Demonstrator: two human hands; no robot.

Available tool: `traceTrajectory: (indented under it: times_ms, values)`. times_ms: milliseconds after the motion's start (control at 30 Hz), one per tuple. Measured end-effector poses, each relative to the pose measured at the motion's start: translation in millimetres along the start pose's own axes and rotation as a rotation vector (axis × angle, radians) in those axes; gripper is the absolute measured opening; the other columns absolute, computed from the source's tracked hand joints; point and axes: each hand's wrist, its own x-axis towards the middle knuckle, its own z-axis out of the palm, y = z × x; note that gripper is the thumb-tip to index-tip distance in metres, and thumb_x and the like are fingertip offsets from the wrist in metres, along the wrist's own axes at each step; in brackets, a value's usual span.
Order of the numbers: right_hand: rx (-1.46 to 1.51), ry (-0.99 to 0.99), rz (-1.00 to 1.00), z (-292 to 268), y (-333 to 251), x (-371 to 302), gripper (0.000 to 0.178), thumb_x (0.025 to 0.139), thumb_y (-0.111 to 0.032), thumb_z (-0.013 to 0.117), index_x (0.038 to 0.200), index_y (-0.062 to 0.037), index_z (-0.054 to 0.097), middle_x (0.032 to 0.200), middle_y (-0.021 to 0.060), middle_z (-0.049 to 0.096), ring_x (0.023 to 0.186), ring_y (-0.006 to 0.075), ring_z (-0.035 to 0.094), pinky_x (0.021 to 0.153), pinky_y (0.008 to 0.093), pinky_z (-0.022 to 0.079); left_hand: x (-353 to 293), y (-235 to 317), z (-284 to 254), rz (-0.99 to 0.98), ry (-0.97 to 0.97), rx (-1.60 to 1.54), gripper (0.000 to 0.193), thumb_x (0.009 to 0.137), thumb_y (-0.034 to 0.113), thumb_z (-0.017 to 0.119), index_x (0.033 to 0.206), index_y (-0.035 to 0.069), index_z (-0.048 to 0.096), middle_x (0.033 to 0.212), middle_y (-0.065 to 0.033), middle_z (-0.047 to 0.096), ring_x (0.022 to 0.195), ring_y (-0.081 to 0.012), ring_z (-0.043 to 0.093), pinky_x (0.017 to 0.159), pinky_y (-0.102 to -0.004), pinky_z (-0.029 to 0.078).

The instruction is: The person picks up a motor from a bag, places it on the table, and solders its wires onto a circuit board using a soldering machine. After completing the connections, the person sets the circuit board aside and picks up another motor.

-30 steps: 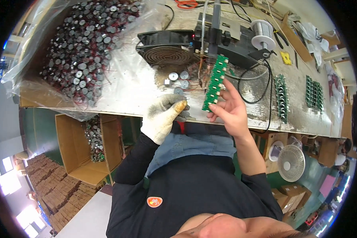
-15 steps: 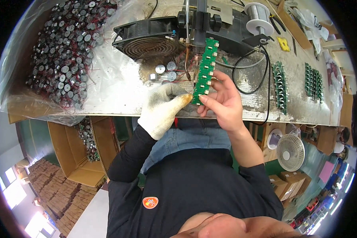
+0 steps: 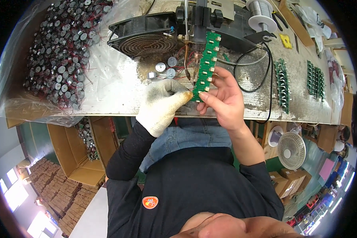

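The head view shows the bare right hand (image 3: pixel 224 99) grasping the long, narrow green circuit board (image 3: pixel 206 70) at its lower end, thumb on its face, most of the strip reaching up beyond the grip. The white-grey gloved left hand (image 3: pixel 162 104) has its stained thumb at the board's lower left edge; whether it pinches anything I cannot tell. Small round silvery metal parts (image 3: pixel 171 73) lie just beyond it.
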Motion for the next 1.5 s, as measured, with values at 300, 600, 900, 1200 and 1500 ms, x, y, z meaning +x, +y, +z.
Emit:
traceTrajectory:
  times_ms: [300,600,900,1200,1500]
  values:
    - [-0.013,-0.004,-0.004,4.8,-7.4,1.3,0.055,0.083,0.011,0.057,0.131,-0.0027,0.034,0.112,0.0157,0.054,0.069,0.0179,0.064,0.052,0.0251,0.053,-1.7,6.9,0.7,0.026,0.006,-0.086,0.021,0.083,0.016,0.068,0.090,-0.003,0.064,0.079,-0.0067,0.065,0.072,-0.0094,0.058,0.064,-0.0249,0.047]
    - [-0.024,-0.007,-0.001,1.1,0.0,-1.5,0.054,0.084,0.010,0.057,0.131,-0.0027,0.034,0.111,0.0158,0.054,0.068,0.0170,0.064,0.052,0.0243,0.053,-4.0,-2.2,2.3,0.051,0.026,-0.041,0.019,0.082,0.014,0.068,0.088,-0.004,0.065,0.078,-0.0063,0.065,0.070,-0.0093,0.057,0.062,-0.0246,0.046]
    - [-0.020,0.011,0.001,3.4,-2.4,-1.0,0.054,0.084,0.009,0.057,0.131,-0.0020,0.034,0.110,0.0170,0.055,0.067,0.0173,0.065,0.050,0.0242,0.052,-3.0,0.7,4.5,0.026,0.048,-0.072,0.016,0.083,0.012,0.067,0.086,-0.003,0.065,0.076,-0.0055,0.064,0.069,-0.0091,0.057,0.062,-0.0241,0.046]
    - [-0.032,0.003,-0.033,4.4,-3.6,0.4,0.055,0.083,0.010,0.057,0.132,-0.0015,0.034,0.113,0.0185,0.054,0.066,0.0183,0.065,0.050,0.0245,0.053,-1.4,0.7,5.4,0.018,0.044,-0.155,0.016,0.084,0.013,0.065,0.089,-0.003,0.065,0.077,-0.0055,0.064,0.071,-0.0094,0.058,0.063,-0.0241,0.046]
    - [-0.034,0.009,-0.024,4.2,-0.6,-1.5,0.053,0.083,0.009,0.057,0.130,-0.0007,0.034,0.110,0.0170,0.055,0.066,0.0171,0.065,0.051,0.0239,0.053,-1.4,-7.7,4.3,0.069,0.044,-0.129,0.016,0.083,0.012,0.066,0.086,-0.003,0.065,0.076,-0.0058,0.064,0.069,-0.0093,0.057,0.061,-0.0246,0.045]
